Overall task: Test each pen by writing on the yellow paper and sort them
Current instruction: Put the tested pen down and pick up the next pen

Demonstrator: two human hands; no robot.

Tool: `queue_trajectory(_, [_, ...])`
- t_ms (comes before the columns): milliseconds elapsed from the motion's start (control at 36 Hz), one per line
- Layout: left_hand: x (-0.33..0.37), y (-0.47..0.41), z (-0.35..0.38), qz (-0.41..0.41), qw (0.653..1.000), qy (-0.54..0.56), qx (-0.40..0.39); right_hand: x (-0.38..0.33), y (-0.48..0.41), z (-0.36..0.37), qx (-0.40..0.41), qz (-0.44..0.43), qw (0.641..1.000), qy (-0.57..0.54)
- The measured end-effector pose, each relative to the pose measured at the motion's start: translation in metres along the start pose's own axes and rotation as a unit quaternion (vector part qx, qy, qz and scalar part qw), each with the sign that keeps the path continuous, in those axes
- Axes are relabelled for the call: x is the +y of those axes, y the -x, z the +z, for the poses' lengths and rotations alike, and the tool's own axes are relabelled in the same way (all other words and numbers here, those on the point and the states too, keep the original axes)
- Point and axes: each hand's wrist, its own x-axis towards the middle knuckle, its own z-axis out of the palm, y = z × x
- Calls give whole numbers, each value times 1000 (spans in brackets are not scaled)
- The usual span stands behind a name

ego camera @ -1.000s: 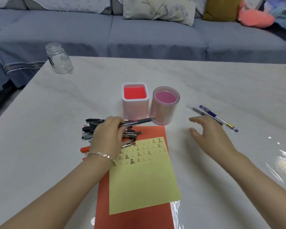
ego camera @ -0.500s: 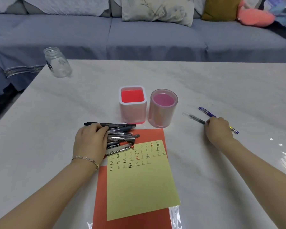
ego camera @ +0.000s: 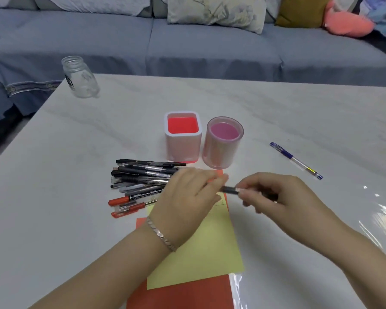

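Note:
My right hand [ego camera: 274, 197] grips a dark pen [ego camera: 230, 189] just above the top edge of the yellow paper [ego camera: 201, 253]. My left hand [ego camera: 187, 197] meets it from the left and pinches the pen's left end between thumb and fingers. The hands hide the paper's written rows. A pile of several black, grey and red pens [ego camera: 143, 181] lies left of my left hand. Behind the paper stand a square holder with a red inside [ego camera: 183, 148] and a round pink holder [ego camera: 221, 157]. A blue pen [ego camera: 295, 160] lies alone on the right.
The yellow paper lies on a red sheet [ego camera: 181, 293] in a clear sleeve. A glass jar [ego camera: 79, 76] stands at the white table's far left corner. A blue sofa with cushions [ego camera: 214, 12] runs behind the table.
My right hand picked up the dark pen that lay beside the blue pen and brought it over the paper. My left hand left the pen pile and took the pen's end.

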Motion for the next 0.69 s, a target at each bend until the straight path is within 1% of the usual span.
queue_trajectory(83, [3, 4, 0, -40, 998, 35, -27, -10, -1, 3, 10, 7, 989, -145])
queue_trajectory(139, [6, 8, -3, -87, 992, 77, -44, -11, -4, 7, 33, 24, 968, -249])
queue_trajectory(194, [10, 12, -7, -111, 984, 130, -53, -10, -5, 18, 50, 36, 951, -304])
queue_trajectory(250, [14, 14, -10, -108, 978, 169, -65, -7, -7, 35, 52, 46, 950, -304])
queue_trajectory(306, [18, 16, -11, -104, 971, 195, -88, -4, -7, 55, 76, 55, 960, -262])
queue_trajectory(361, [22, 19, -13, -126, 961, 212, -123, 0, -7, 69, 124, 47, 965, -225])
queue_trajectory(417, [23, 23, -15, -155, 951, 223, -146, 3, -8, 77, 148, 35, 965, -216])
queue_trajectory(500, [20, 27, -15, -155, 952, 227, -132, 6, -12, 80, 124, 23, 963, -239])
queue_trajectory(556, [16, 27, -15, -164, 949, 217, -156, 9, -15, 78, 94, 16, 964, -247])
queue_trajectory(639, [12, 26, -17, -161, 944, 205, -202, 11, -14, 73, 52, 4, 974, -222])
queue_trajectory(694, [10, 26, -19, -156, 943, 204, -211, 11, -12, 69, 48, -4, 976, -214])
